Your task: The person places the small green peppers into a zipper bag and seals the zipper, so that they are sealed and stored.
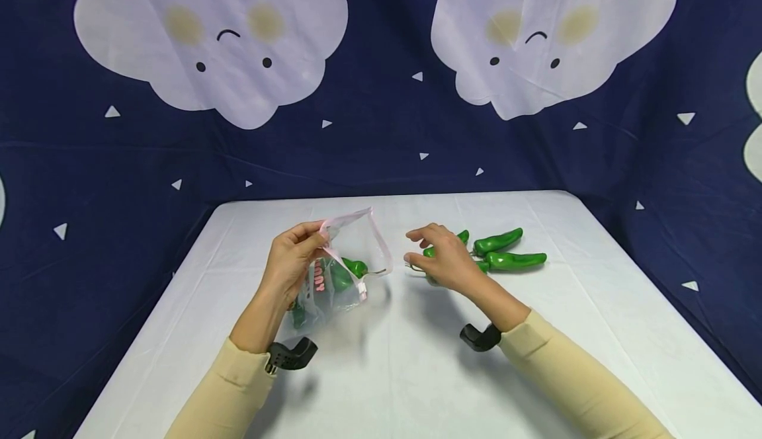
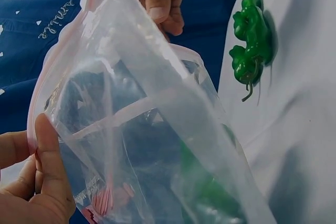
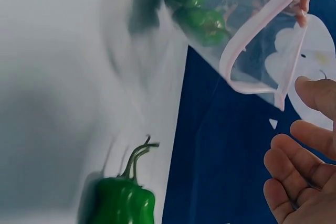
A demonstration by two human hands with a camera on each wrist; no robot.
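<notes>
My left hand (image 1: pixel 290 257) pinches the rim of a clear zip bag (image 2: pixel 131 108) with pink edging, thumb on one side and fingers on the other. Its mouth gapes toward the right, and a white slider sits at one end of the pink strip. Inside lie green peppers (image 3: pixel 205 24), one with its stem (image 1: pixel 374 272) near the mouth. To the right of the bag, my right hand (image 1: pixel 448 258) hovers with nothing in it, fingers loosely bent and thumb apart. Beneath and beyond that hand are several green peppers (image 1: pixel 516 261), some partly hidden by it.
The peppers lie grouped on a white-covered table (image 1: pixel 417 373), right of its middle. A dark blue cloth (image 1: pixel 381 155) with clouds and small triangles hangs behind the table. Black wrist mounts (image 1: pixel 292 353) sit at both cuffs.
</notes>
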